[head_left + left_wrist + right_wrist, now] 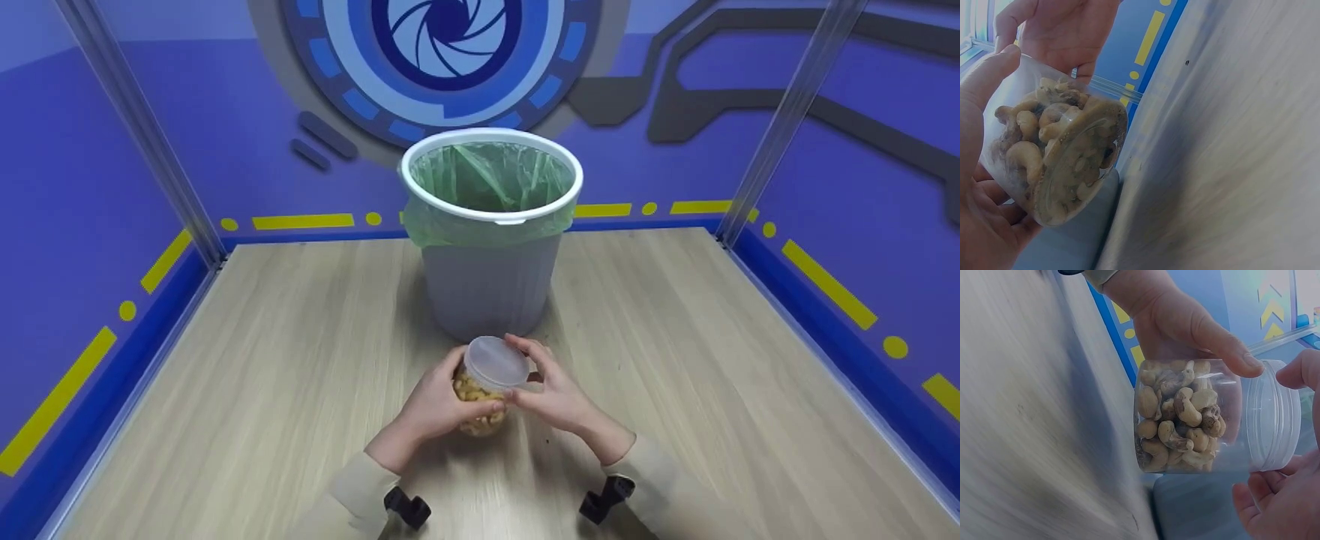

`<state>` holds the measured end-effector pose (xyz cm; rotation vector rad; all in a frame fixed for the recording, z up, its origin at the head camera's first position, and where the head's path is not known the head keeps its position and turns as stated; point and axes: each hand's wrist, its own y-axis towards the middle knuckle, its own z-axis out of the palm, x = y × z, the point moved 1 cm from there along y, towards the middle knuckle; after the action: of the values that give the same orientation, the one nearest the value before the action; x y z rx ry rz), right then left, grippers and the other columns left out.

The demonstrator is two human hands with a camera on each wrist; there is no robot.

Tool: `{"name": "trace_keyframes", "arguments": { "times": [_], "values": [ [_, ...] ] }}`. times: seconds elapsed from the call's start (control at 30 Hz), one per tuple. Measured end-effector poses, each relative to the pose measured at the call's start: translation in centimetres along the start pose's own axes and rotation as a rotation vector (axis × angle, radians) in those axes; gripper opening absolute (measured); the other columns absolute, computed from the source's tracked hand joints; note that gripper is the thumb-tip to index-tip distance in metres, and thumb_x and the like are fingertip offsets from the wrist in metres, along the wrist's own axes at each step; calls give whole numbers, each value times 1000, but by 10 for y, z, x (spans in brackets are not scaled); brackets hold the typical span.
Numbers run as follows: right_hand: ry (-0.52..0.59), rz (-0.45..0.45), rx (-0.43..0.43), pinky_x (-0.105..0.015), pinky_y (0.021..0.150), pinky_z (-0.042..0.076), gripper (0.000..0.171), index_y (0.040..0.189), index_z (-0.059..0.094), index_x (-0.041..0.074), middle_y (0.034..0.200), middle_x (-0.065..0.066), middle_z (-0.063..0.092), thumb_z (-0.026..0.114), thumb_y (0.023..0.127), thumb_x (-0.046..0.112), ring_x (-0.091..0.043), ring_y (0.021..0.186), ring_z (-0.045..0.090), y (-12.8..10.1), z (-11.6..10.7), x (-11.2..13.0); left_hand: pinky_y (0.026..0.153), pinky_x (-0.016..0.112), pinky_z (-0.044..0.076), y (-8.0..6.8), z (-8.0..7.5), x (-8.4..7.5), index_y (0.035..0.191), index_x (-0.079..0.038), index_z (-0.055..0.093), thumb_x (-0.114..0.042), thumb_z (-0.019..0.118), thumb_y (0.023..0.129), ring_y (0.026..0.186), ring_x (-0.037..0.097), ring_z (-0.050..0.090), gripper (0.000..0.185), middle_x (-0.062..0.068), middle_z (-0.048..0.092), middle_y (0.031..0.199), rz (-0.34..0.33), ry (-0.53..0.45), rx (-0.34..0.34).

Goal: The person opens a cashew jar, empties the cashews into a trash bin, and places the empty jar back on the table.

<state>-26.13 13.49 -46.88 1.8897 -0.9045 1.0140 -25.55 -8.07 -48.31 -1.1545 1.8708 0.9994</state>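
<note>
A clear plastic jar (472, 391) of cashew nuts (1176, 422) is held tilted above the table, in front of the bin. Its translucent lid (496, 361) sits on the mouth, facing up toward the head camera. My left hand (439, 401) wraps round the jar's body, its thumb along the near side. At the lid's edge, my right hand (556, 396) pinches with thumb and fingers. The round base of the jar (1084, 163) shows off the table in the left wrist view. In the right wrist view the lid (1275, 416) meets the jar's rim.
Just beyond the hands stands a grey bin (491, 289) with a white rim and a green plastic liner (487, 232). The wooden table (300, 360) is bounded at the back and both sides by blue panels (847, 225) with metal corner posts.
</note>
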Motion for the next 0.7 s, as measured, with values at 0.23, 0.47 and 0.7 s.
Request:
{"name": "trace_keyframes", "arguments": {
  "times": [0.23, 0.47, 0.7],
  "values": [
    [-19, -15, 18, -37, 102, 47, 73, 153, 38, -5, 155, -27, 40, 72, 89, 8, -23, 135, 36, -1, 1, -1, 98, 48, 51, 0, -1, 0, 144, -9, 51, -43, 91, 76, 114, 26, 64, 86, 9, 67, 130, 2, 28, -7],
    [40, 110, 4, -33, 98, 48, 88, 154, 34, -3, 146, -25, 38, 84, 86, 22, -28, 123, 45, 0, 2, 0, 99, 48, 51, 0, -1, 0, 145, -11, 51, -46, 90, 76, 114, 26, 64, 87, 9, 67, 129, -9, 47, -17],
    [10, 122, -47, -28, 87, 45, 78, 145, 45, -3, 133, -21, 46, 86, 83, 19, -19, 116, 42, 2, 3, 0, 98, 49, 51, 0, 0, 1, 145, -11, 51, -48, 90, 75, 114, 26, 64, 88, 10, 67, 129, -5, 43, -21]
  ]
}}
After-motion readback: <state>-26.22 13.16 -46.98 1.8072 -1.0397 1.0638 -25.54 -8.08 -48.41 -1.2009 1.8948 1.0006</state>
